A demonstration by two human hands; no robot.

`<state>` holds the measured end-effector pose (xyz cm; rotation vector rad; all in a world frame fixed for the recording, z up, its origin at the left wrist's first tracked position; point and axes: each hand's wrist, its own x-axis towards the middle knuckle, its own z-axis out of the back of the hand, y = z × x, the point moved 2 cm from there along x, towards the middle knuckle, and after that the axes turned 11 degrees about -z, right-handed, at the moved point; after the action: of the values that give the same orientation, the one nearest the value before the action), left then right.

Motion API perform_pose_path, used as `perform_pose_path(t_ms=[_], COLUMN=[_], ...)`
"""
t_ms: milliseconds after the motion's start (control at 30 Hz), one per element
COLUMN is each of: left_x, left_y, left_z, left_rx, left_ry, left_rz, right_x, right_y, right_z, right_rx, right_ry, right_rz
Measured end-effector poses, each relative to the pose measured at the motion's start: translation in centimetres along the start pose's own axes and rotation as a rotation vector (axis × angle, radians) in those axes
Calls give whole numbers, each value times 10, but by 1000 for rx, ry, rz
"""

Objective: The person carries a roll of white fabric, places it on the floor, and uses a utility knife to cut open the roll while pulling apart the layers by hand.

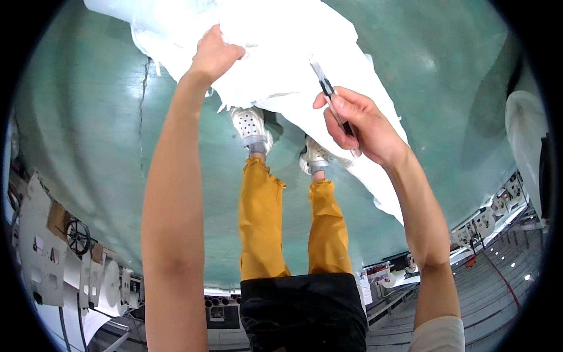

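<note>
A bright white sheet (pixel 293 35) of thin, limp material, torn along its near edge, spreads over the green floor in front of me. My left hand (pixel 216 56) reaches out to the sheet's left part; its fingers are bent onto the material and partly lost in the glare, while the thumb points right. In my right hand (pixel 360 120) is a utility knife (pixel 326 88) with a long blade run out. The fingers wrap its slim handle, and the blade points away from me above the white sheet, though contact cannot be made out.
Under the sheet's near edge stand my feet in white clogs (pixel 252 124). A white roll (pixel 111 6) lies at the far left end of the sheet. Machinery with a black handwheel (pixel 78 237) stands at the left rim, and a pale wrapped bulk (pixel 525 126) at the right.
</note>
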<state>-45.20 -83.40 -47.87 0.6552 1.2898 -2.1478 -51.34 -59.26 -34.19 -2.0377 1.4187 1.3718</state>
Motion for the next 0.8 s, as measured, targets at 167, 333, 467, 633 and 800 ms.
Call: perform_pose_path(t_ms=[167, 333, 467, 633, 800], left_x=[3, 3, -12, -100, -125], left_y=[4, -8, -6, -42, -68], left_z=[2, 1, 12, -12, -19], left_rx=[-32, 32, -454, -947, -1011], left_ry=[8, 3, -108, -400, -346], left_rz=[7, 20, -54, -207, -334], right_x=[17, 35, 34, 27, 13], right_y=[5, 16, 30, 22, 20], right_z=[-4, 1, -8, -8, -14], right_rx=[-69, -215, -319, -379, -470], right_ry=[-27, -102, -27, 80, 108], right_rz=[58, 24, 11, -42, 5])
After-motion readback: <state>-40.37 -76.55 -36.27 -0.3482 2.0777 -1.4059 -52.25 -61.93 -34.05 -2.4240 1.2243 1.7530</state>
